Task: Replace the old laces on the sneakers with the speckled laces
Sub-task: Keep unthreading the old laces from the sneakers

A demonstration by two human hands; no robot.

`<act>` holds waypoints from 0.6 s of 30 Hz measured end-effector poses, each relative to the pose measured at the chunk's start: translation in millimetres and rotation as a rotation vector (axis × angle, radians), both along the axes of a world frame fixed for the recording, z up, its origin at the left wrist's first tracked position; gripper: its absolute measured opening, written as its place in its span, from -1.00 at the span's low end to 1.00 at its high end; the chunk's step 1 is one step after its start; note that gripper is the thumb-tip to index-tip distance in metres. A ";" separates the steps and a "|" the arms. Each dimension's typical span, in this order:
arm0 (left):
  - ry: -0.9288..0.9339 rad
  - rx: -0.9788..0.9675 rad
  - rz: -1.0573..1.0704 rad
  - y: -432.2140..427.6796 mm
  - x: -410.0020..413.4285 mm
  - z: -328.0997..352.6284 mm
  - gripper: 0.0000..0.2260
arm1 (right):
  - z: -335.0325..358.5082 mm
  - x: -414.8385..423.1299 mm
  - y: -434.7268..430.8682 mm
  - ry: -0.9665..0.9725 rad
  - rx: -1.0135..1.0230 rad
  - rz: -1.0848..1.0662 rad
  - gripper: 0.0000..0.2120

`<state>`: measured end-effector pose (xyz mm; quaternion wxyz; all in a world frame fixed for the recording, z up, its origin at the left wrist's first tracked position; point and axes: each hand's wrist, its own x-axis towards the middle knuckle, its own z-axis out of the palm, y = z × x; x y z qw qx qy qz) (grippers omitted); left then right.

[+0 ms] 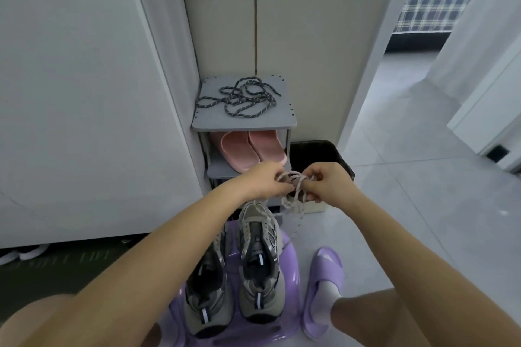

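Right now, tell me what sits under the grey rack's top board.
A pair of pink slippers on the second shelf. Anything lower on the rack is covered by the left hand and right hand gripping a pale lace.

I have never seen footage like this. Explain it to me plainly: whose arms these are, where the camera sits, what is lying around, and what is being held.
There is no machine here. One camera is worn on a person's head and looks forward and down, so the two bare arms reaching in from the bottom are the wearer's own. The left hand and the right hand both pinch a bundled pale lace, which runs down to the toe end of one of the two grey sneakers. The sneakers stand side by side on a glossy purple stool. Beyond them, a grey shoe rack carries loose dark speckled laces on its top and pink slippers on a lower shelf. A black bin stands beside the rack.
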<state>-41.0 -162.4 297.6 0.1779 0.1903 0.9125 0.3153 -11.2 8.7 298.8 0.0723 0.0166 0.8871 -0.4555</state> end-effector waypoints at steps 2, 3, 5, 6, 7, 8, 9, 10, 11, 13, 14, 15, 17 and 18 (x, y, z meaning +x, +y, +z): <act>-0.015 0.099 0.113 -7.2 4.9 -11.4 -0.88 | -10.5 4.2 12.5 -0.039 -0.092 -0.109 -0.94; -0.044 0.147 0.157 -11.8 8.0 -18.4 -0.89 | -16.6 6.4 19.7 -0.068 -0.147 -0.178 -0.91; -0.107 0.229 0.230 -20.5 16.6 -31.5 -0.89 | -26.6 7.8 33.2 -0.121 -0.298 -0.312 -0.88; -0.137 0.275 0.269 -23.1 20.7 -36.0 -0.89 | -30.1 4.6 38.9 -0.135 -0.371 -0.369 -0.91; -0.179 0.339 0.319 -23.9 23.8 -39.1 -0.89 | -31.0 -0.1 43.3 -0.138 -0.416 -0.408 -0.95; -0.235 0.426 0.375 -22.2 25.2 -39.7 -0.89 | -30.2 -6.4 46.5 -0.132 -0.430 -0.427 -0.96; -0.279 0.497 0.414 -18.7 24.4 -38.8 -0.90 | -27.7 -13.4 48.4 -0.126 -0.433 -0.426 -0.95; -0.302 0.546 0.438 -13.4 21.3 -35.2 -0.91 | -23.7 -21.0 48.5 -0.126 -0.441 -0.406 -0.95; -0.297 0.551 0.445 -7.1 15.3 -30.9 -0.92 | -17.7 -27.6 47.4 -0.128 -0.444 -0.368 -0.98; -0.274 0.555 0.440 9.2 -0.9 -19.1 -0.93 | -3.9 -38.8 43.5 -0.120 -0.427 -0.293 -0.95; -0.264 0.570 0.445 17.8 -8.5 -11.6 -0.93 | 3.5 -43.8 42.1 -0.104 -0.410 -0.278 -0.94; -0.254 0.586 0.452 25.2 -15.5 -4.8 -0.94 | 10.6 -49.2 42.1 -0.074 -0.394 -0.275 -0.93; -0.233 0.605 0.472 35.3 -26.0 2.9 -0.93 | 24.3 -60.4 45.4 -0.009 -0.387 -0.294 -0.91; -0.230 0.611 0.480 37.8 -28.7 4.9 -0.93 | 30.5 -67.2 48.7 0.014 -0.384 -0.306 -0.89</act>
